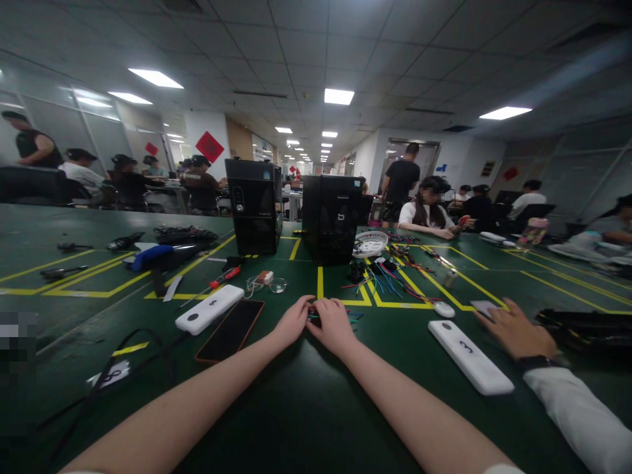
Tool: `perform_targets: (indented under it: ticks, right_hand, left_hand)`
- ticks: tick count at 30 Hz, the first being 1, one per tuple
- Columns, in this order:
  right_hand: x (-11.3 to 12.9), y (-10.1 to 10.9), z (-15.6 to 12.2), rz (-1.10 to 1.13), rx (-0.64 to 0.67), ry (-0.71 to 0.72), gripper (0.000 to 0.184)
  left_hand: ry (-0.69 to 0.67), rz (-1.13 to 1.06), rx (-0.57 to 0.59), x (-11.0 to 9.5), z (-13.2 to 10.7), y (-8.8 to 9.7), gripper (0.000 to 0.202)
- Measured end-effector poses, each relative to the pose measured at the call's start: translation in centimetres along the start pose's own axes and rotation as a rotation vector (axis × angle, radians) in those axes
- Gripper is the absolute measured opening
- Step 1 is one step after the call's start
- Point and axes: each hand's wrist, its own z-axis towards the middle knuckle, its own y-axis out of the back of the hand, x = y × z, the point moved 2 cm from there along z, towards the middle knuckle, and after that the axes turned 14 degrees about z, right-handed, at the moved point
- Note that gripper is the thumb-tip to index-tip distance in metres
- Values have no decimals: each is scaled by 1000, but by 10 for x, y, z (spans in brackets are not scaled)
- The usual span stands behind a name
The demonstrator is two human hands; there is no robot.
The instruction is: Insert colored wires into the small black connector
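Note:
My left hand [295, 321] and my right hand [336, 324] meet over the green table, fingers closed around a small dark part with coloured wires [314, 318]. The fingers cover most of it, so its kind is unclear. Thin green and red wire ends [354, 317] stick out to the right of my right hand. Left of my left hand lies a phone [231, 330] with a dark screen, and beside that a white power bank [210, 309] marked 8. A bundle of loose coloured wires [388, 280] lies beyond my right hand.
Two black computer towers [254, 210] [332, 220] stand ahead. A white basket [370, 243], a red screwdriver [223, 278] and a white power bank [470, 359] marked 3 lie about. At right, a co-worker's hand [523, 329] reaches to a pale flat object. Yellow tape [320, 283] marks the table.

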Motion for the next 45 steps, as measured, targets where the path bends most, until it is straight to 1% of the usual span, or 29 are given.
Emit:
perform_targets:
  ticks: [4,7,14,18,23,28,33,38,40,43,45]
  right_hand:
    - [-1,-7,-2,-18,20,-15,26]
    - [-1,-10,-3,-17,47,7,26]
    - [2,-9,-9,10,47,30,27]
    - [4,-8,-13,8,25,19,18]
    - [4,-11,-15,8,36,-26,11]
    - [7,-11,-18,-18,25,-37,11]
    - [10,-13,-18,-23,55,-6,12]
    - [2,-14,-18,-45,17,-22,13]
    - [-3,-14,-18,-42,4,-33,14]
    - [-9,-13,-19,-26,-28,-59,15]
    - [-10,-12,-20,-9,-46,-58,17]
  left_hand:
    - [9,-19,1,6,-2,-1,37]
    - [19,-30,-14,12,-2,-2,37]
    - [8,24,13,18,-6,-3,40]
    - [23,72,33,17,-9,-2,43]
    - [15,101,46,20,-11,-5,43]
    - [2,62,17,21,-13,-7,41]
    - [6,-20,0,19,-18,-2,39]
    - [8,-87,27,20,-17,-2,44]
    - [-4,-45,37,19,-17,-3,48]
    - [-24,119,11,14,-18,-3,55]
    - [-50,207,23,11,-21,-5,61]
